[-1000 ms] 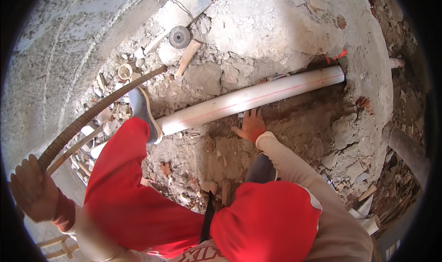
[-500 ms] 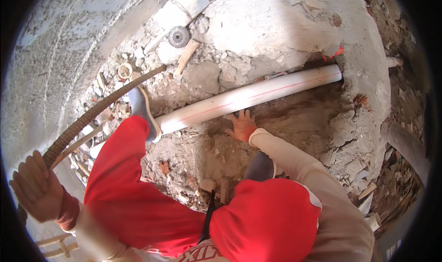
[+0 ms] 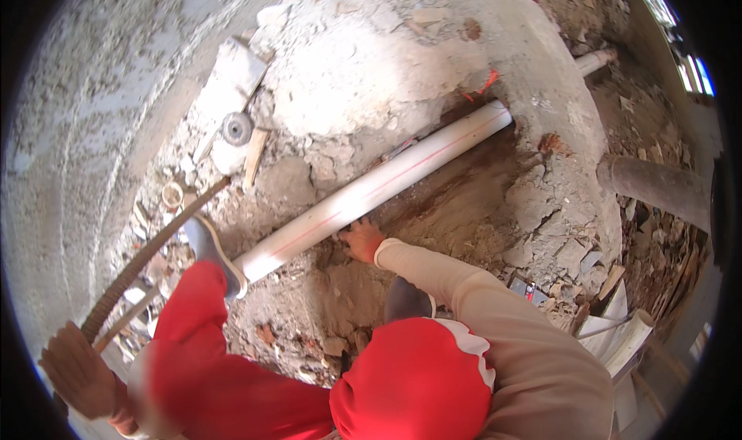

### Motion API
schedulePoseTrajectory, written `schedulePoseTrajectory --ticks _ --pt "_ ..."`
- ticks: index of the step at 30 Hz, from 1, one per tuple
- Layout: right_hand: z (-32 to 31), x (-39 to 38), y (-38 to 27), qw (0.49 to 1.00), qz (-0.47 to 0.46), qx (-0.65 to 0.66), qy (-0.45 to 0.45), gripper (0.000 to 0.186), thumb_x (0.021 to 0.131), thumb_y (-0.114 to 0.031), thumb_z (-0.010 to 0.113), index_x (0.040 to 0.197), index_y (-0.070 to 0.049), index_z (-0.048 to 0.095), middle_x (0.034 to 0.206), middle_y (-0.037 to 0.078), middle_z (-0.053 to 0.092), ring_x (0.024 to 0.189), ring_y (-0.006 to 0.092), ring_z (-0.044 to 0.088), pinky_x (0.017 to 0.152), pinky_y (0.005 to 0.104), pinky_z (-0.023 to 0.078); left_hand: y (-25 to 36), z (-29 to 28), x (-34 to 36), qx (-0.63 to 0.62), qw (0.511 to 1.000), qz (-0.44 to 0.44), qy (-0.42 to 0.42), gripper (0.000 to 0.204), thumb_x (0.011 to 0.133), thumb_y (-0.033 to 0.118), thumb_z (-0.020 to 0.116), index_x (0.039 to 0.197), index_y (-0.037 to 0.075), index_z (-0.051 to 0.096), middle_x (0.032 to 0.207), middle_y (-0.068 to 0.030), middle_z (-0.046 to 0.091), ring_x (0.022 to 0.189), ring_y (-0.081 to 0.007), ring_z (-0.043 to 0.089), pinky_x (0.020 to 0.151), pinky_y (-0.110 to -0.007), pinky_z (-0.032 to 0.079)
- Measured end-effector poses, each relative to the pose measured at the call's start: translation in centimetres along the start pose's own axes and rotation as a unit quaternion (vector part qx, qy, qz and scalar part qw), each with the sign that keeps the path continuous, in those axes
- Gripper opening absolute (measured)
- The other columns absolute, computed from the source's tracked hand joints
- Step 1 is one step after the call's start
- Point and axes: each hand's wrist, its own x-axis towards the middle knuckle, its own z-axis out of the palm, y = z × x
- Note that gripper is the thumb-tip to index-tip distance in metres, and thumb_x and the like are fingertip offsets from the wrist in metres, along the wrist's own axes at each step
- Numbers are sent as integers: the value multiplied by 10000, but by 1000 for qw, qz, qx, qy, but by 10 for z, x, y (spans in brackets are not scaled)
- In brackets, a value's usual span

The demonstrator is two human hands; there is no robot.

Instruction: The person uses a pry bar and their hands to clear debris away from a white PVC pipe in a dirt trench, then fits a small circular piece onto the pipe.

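Note:
A white plastic pipe [image 3: 379,189] with a red stripe lies slanting across the dug-up ground, its far right end against a concrete edge. My right hand [image 3: 362,240] is at the near side of the pipe, low on the soil, fingers spread; whether the fingertips touch the pipe is unclear. At the lower left my left hand [image 3: 81,370] has its fingers stretched out side by side, next to a ribbed brown rod [image 3: 147,252]. The rod passes behind that hand, and no grip round it shows. My boot [image 3: 207,247] stands at the pipe's left end.
A round grey disc [image 3: 236,128] and a wood piece [image 3: 254,158] lie in rubble beyond the pipe. A beige ring [image 3: 172,195] sits near the rod. Rough concrete [image 3: 100,76] rises at left. A thick grey pipe [image 3: 657,183] juts out at right.
The whole view has turned and shifted, so the pipe sits further left and slants more steeply. My right hand stays beside the pipe, its fingers tucked closer to it. My left hand stays by the rod.

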Motion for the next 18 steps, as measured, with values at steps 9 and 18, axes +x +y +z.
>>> schedulePoseTrajectory --ticks 9,18 --pt "-25 -15 37 977 -34 200 71 383 734 -289 753 1082 -135 708 928 122 684 886 283 676 800 429 547 59 66 45 -563 812 38 -148 427 1026 65 366 1437 -49 374 1349 -184 520 1217 -326 540 1150 -499 362" --pt "-302 -226 108 107 -317 909 250 388 963 -364 589 1239 -92 556 1228 166 576 1106 242 601 890 335 554 60 68 62 -581 807 -6 -107 332 1052 92 338 1265 -82 524 763 -52 493 696 -148 446 982 -345 434"
